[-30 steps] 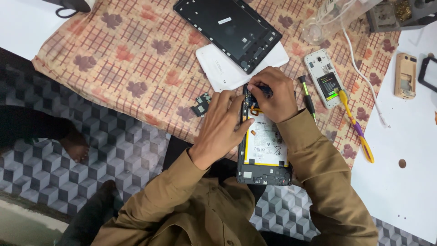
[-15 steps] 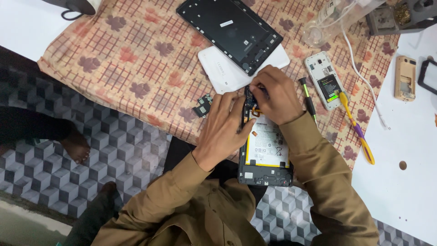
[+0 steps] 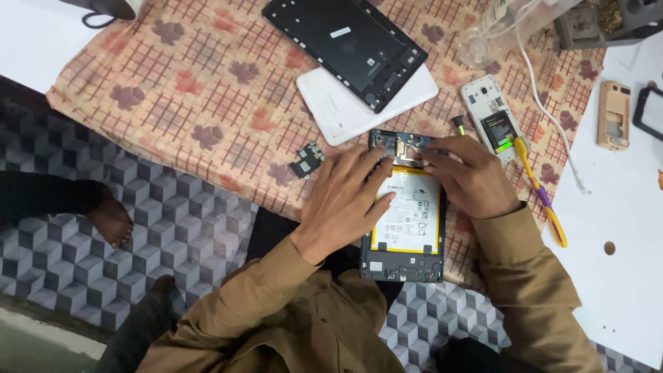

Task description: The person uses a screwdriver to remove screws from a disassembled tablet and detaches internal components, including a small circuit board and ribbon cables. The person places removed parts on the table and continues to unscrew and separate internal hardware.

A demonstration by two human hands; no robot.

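1. one white tabletop at right, and one grey cube-pattern floor below left.
2. one beige patterned cloth w/ brown leaf prints spread over the work area.
3. one black rectangular tablet frame at top, lying across one white tablet back cover, overlapping it.
4. one opened tablet w/ white-and-yellow battery showing, lying flat at the cloth's near edge, right in front of the person, between the two hands.
5. two hands on it. left hand is flat, fingers spread and nearly straight, palm pressing the tablet's left edge and upper-left part; grips nothing.
6. right hand rests on the upper-right part, fingers bent, tips touching the dark top section near the circuit board; can't tell if it pinches anything there.
7. one small white phone w/ back off, just right of the right hand, apart from it.
8. one yellow-and-purple handled tool lying diagonal from that phone toward the white top.
9. one tan phone shell on the white top, far right.
10. one white cable running down from the top right.
11. one small black part on the cloth, just left of the left hand, not touching.
12. one bare foot of another person on the floor, far left.
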